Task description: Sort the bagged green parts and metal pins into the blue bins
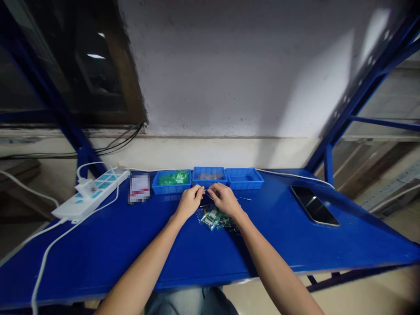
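Observation:
My left hand point(190, 199) and my right hand point(225, 199) meet above the middle of the blue table, fingertips pinched close together. A small thin metal pin-like piece point(206, 190) spans the short gap between them, and both hands grip it; its exact kind is too small to make out. Just below my hands lies a pile of small clear and green packets point(212, 218) with dark thin bits among them. To the right of my right hand, a loose thin metal pin point(246, 199) rests on the table.
Behind my hands stand a blue bin of green packets point(172, 178), a blue bin of small pieces point(209, 176) and a third blue bin point(245, 178). A phone point(314, 205) lies right. On the left are a white power strip point(92, 197) with cords and a blurred card point(139, 188).

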`<state>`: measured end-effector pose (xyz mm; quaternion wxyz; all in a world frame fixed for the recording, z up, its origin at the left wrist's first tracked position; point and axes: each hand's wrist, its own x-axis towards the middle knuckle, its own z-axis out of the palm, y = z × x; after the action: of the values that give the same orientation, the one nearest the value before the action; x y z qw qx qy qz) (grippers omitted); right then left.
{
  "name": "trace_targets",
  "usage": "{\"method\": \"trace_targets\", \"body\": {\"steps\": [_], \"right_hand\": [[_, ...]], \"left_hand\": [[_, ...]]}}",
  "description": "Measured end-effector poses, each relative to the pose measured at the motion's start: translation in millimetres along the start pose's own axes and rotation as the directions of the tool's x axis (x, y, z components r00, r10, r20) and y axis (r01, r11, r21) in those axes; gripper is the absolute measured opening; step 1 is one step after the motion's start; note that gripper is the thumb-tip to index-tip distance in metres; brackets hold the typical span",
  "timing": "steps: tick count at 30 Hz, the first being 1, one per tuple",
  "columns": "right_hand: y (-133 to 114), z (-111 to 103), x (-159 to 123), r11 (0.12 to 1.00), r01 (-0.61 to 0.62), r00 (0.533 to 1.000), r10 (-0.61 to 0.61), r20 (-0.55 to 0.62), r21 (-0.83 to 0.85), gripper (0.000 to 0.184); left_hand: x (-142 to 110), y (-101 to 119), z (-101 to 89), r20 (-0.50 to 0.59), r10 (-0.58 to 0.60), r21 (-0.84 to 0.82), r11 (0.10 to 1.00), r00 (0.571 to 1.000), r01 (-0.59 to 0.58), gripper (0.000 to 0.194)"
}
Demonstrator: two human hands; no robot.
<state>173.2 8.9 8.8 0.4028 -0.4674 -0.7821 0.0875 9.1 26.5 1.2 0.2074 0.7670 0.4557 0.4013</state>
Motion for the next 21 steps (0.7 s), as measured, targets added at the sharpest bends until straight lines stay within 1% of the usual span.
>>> {"method": "trace_targets", "body": {"steps": [2,4,6,7,9,10,12,14,15,16,17,18,19,21], "right_hand": [[-2,-2,0,1.000,0.011,1.000,-0.011,-0.017,-0.006,0.024],[-6,-6,0,1.000,0.014,0.998,-0.014,-0.068,-0.006,0.032],[-9,-11,1,1.000,0.004,0.985,-0.004,-0.171,-0.001,0.035],[-9,-14,1,1.000,-0.009,0.970,0.009,-0.241,0.003,0.035],[-8,-20,1,0.999,-0.050,0.919,0.047,-0.390,0.004,0.034],[-5,-24,1,0.996,-0.087,0.884,0.075,-0.461,-0.006,0.034],[3,-32,1,0.972,-0.228,0.812,0.160,-0.561,-0.053,0.035],[13,-39,0,0.899,-0.422,0.773,0.289,-0.565,-0.117,0.034],[18,-41,-1,0.848,-0.508,0.760,0.360,-0.541,-0.149,0.034],[21,-43,-2,0.805,-0.566,0.754,0.420,-0.505,-0.176,0.033],[23,-43,-2,0.782,-0.593,0.755,0.457,-0.470,-0.192,0.032],[24,-41,-2,0.785,-0.588,0.769,0.466,-0.437,-0.196,0.031],[23,-38,-2,0.811,-0.553,0.797,0.447,-0.406,-0.192,0.029],[17,-28,-2,0.902,-0.398,0.891,0.335,-0.306,-0.169,0.023]], "left_hand": [[0,-1,1.4,0.030,-0.018,0.000,1.000,0.999,0.018,0.037],[1,-3,4.1,0.082,-0.024,0.021,1.000,0.996,0.023,0.035],[2,-5,7.8,0.132,-0.028,0.108,0.994,0.991,0.014,0.032],[2,-5,9.6,0.151,-0.039,0.175,0.984,0.988,0.012,0.031],[2,-4,12.6,0.170,-0.087,0.307,0.951,0.982,0.031,0.028],[2,-4,13.6,0.176,-0.113,0.351,0.935,0.978,0.045,0.026],[2,-3,14.2,0.183,-0.142,0.370,0.926,0.973,0.066,0.019],[2,-3,13.5,0.174,-0.139,0.337,0.939,0.975,0.073,0.015],[2,-4,13.0,0.166,-0.134,0.315,0.946,0.977,0.076,0.014],[2,-6,12.6,0.155,-0.130,0.294,0.952,0.979,0.080,0.014],[3,-7,12.3,0.143,-0.127,0.277,0.957,0.982,0.083,0.016],[3,-9,12.1,0.133,-0.123,0.261,0.962,0.983,0.086,0.019],[4,-11,12.1,0.122,-0.121,0.240,0.967,0.985,0.089,0.022],[5,-13,12.4,0.100,-0.118,0.192,0.977,0.988,0.097,0.028]]}}
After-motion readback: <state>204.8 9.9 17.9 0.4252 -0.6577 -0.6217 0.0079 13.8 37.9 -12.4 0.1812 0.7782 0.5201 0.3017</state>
